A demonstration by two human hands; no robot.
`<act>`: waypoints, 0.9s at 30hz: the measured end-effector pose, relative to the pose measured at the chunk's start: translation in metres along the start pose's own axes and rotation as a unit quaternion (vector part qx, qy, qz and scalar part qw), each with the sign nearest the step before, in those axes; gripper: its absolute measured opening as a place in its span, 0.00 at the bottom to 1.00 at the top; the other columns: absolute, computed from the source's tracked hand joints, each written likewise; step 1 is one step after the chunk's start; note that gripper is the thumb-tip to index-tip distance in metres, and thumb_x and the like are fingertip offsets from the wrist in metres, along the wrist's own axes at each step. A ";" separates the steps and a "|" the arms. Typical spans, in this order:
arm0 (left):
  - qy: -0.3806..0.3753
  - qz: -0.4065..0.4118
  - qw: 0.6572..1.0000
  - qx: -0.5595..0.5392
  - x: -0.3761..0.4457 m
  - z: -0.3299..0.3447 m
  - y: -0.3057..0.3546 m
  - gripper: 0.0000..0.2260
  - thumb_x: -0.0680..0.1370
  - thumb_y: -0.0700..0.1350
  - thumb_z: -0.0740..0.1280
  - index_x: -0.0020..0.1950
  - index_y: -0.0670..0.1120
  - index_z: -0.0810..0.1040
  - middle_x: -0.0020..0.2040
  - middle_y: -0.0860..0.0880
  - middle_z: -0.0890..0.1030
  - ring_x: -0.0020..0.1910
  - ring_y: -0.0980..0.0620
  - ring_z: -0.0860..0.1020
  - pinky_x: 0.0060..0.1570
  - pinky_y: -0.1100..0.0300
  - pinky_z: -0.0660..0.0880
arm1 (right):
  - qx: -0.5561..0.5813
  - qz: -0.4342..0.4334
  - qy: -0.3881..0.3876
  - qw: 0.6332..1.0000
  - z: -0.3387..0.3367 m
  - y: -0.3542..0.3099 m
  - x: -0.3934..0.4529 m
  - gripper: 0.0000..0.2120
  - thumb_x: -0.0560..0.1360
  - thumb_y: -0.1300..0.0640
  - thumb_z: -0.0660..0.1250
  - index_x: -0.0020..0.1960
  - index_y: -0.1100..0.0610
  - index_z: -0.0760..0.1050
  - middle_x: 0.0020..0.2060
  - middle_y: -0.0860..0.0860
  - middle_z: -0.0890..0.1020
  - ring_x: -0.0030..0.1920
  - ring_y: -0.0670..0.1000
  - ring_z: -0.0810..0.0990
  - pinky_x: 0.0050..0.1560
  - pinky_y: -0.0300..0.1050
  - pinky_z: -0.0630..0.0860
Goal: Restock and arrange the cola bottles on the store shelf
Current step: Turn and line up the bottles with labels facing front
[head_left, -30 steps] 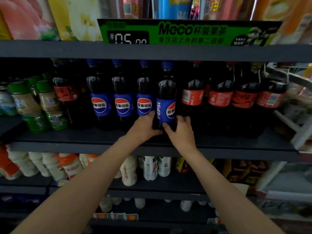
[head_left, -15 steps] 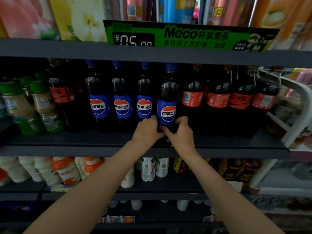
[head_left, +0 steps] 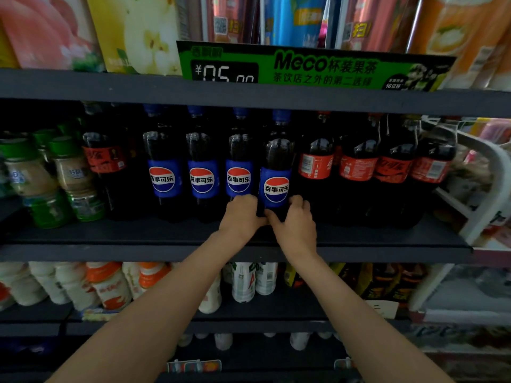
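A blue-labelled cola bottle (head_left: 276, 172) stands upright on the dark middle shelf (head_left: 138, 252), its round logo facing me. My left hand (head_left: 241, 217) and my right hand (head_left: 296, 219) both grip its lower part from either side. Three matching blue-labelled bottles (head_left: 203, 172) stand in a row to its left, logos facing front. Red-labelled cola bottles (head_left: 359, 167) fill the shelf to its right, and one more red-labelled bottle (head_left: 103, 161) stands left of the blue row. The base of the held bottle is hidden behind my hands.
Green-capped drink bottles (head_left: 41, 183) sit at the shelf's left end. A green price sign (head_left: 304, 67) hangs on the shelf above. White and orange bottles (head_left: 110, 286) fill the shelf below. A white rack (head_left: 492, 183) stands at the right.
The held bottle has been turned so its round logo faces front instead of sideways. Both hands have closed in lower around its base.
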State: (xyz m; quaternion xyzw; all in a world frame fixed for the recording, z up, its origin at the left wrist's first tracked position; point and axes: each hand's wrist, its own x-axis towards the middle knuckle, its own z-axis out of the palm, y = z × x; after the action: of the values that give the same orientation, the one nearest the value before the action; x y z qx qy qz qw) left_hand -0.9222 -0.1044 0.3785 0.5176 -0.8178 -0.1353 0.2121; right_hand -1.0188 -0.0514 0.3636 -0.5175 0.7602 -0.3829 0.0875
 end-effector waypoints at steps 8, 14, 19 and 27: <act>0.000 0.002 0.999 -0.037 0.004 0.005 0.000 0.13 0.74 0.44 0.69 0.51 0.36 0.75 0.50 0.39 0.79 0.50 0.43 0.78 0.42 0.58 0.69 | -0.029 0.010 0.006 0.999 0.000 -0.005 0.007 0.24 0.75 0.48 0.66 0.63 0.61 0.64 0.61 0.59 0.71 0.57 0.62 0.76 0.48 0.51 0.74; -0.001 0.003 1.000 -0.001 0.013 0.008 0.003 0.12 0.75 0.43 0.67 0.54 0.36 0.74 0.53 0.39 0.79 0.52 0.43 0.78 0.45 0.56 0.72 | -0.067 0.013 0.010 0.998 0.001 -0.008 0.014 0.23 0.76 0.48 0.64 0.63 0.62 0.65 0.61 0.58 0.72 0.57 0.61 0.77 0.47 0.50 0.73; 0.030 0.030 0.993 0.107 0.009 0.010 0.003 0.11 0.77 0.46 0.63 0.50 0.37 0.76 0.49 0.40 0.80 0.48 0.42 0.79 0.39 0.55 0.70 | -0.108 -0.004 0.011 0.994 0.001 -0.009 0.015 0.23 0.77 0.47 0.63 0.64 0.62 0.65 0.61 0.58 0.72 0.56 0.61 0.77 0.47 0.50 0.74; 0.075 0.039 0.993 0.077 -0.001 0.007 -0.009 0.10 0.77 0.47 0.64 0.54 0.42 0.77 0.51 0.42 0.81 0.51 0.42 0.79 0.45 0.52 0.75 | -0.113 -0.008 0.018 0.993 0.006 -0.014 0.019 0.24 0.77 0.47 0.63 0.63 0.63 0.65 0.60 0.59 0.72 0.56 0.61 0.78 0.48 0.51 0.75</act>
State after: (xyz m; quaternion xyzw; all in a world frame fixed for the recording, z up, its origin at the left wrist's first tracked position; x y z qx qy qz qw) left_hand -0.9184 -0.1076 0.3681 0.5089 -0.8272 -0.0243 0.2370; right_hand -1.0145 -0.0730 0.3738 -0.5235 0.7957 -0.3045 0.0115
